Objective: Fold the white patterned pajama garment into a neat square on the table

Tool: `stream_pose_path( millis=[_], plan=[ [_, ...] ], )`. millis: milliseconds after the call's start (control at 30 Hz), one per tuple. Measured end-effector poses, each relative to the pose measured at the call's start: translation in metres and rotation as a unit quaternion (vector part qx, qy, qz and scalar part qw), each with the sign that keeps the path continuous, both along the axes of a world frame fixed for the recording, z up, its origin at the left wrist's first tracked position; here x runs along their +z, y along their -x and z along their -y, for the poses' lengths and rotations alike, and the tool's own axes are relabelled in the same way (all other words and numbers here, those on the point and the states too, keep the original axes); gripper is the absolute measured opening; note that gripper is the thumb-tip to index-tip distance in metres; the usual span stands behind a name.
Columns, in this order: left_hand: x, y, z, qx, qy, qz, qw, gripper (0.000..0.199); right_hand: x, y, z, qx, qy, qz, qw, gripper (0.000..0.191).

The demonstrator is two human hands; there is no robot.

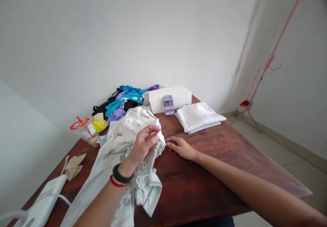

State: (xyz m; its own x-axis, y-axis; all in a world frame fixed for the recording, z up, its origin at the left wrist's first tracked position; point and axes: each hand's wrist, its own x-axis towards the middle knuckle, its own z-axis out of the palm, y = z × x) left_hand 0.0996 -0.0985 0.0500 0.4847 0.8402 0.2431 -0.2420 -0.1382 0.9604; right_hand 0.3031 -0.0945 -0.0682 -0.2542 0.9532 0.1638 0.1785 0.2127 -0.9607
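Toward the front edge of the table (217, 176) lies the printed garment (122, 128), pinched by the left hand (145, 142), apparently to keep its edge raised. The right hand (183, 148), loosely curled, seems empty beside it.

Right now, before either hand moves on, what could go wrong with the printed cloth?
The left hand grips an edge of the printed cloth; the right hand seems to hold nothing, so one slip might free it. The plastic cup stands left of the cloth; a wide pull could topple it. The cloth also reaches toward the near edge of the table and might slide off.
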Motion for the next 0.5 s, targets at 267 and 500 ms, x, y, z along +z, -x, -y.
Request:
stream_pose_path(
  millis=[267,500],
  plan=[
    [0.098,0.015,0.097,0.040,0.075,0.161,0.983,0.028,-0.005,-0.006,-0.012,-0.062,0.054,-0.171,0.982,0.096],
    [0.169,0.046,0.127,0.260,0.018,0.083,0.962,0.019,0.008,0.001,-0.005,-0.052,-0.050,-0.136,0.988,0.043]
  ],
)
